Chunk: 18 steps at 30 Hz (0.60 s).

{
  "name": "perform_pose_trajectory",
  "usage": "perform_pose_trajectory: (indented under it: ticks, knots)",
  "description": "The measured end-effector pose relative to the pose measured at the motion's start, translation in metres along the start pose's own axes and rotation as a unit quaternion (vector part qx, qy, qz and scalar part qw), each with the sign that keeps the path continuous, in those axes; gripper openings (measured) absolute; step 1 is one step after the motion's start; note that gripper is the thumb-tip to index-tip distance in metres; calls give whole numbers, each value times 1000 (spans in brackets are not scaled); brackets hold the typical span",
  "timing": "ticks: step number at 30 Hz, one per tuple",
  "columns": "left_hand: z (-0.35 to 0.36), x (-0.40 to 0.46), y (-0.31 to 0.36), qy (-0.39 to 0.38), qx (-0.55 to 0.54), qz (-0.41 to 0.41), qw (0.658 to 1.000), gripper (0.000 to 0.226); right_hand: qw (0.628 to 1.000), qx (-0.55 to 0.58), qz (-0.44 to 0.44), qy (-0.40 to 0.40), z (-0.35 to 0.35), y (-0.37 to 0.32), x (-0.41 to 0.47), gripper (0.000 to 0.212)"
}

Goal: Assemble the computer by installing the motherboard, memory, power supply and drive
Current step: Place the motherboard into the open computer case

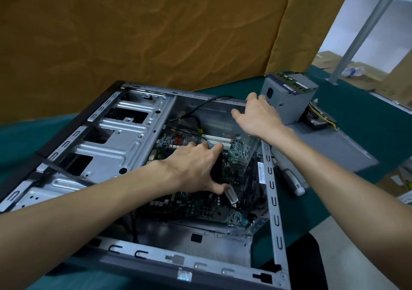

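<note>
An open grey computer case lies on its side on the green table. Inside it sits the green motherboard. My left hand is down on the board, gripping the black cooler block on it, thumb near a white clip. My right hand grips the far top rim of the case. The grey power supply stands outside the case at the back right, with a memory stick lying on top. A drive with yellow wires lies behind it.
The case's side panel lies flat to the right. On it rests a white-handled screwdriver. A brown paper backdrop closes off the far side. A metal post rises at the right beyond the green table cover.
</note>
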<state>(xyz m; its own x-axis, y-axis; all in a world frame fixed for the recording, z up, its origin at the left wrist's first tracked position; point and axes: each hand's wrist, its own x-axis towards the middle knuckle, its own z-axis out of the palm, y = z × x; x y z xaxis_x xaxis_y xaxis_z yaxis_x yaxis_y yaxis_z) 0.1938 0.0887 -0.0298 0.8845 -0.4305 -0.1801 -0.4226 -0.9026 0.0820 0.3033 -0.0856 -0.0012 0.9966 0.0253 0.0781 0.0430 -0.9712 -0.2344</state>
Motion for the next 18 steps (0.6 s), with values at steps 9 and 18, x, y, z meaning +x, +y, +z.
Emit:
perform_pose_trajectory:
  ticks: [9, 18]
  knots:
    - [9, 8, 1, -12, 2, 44, 999, 83, 1000, -19, -1, 9, 2, -3, 0, 56]
    - [5, 4, 9, 2, -10, 10, 1000, 83, 1000, -22, 0, 17, -2, -5, -5, 54]
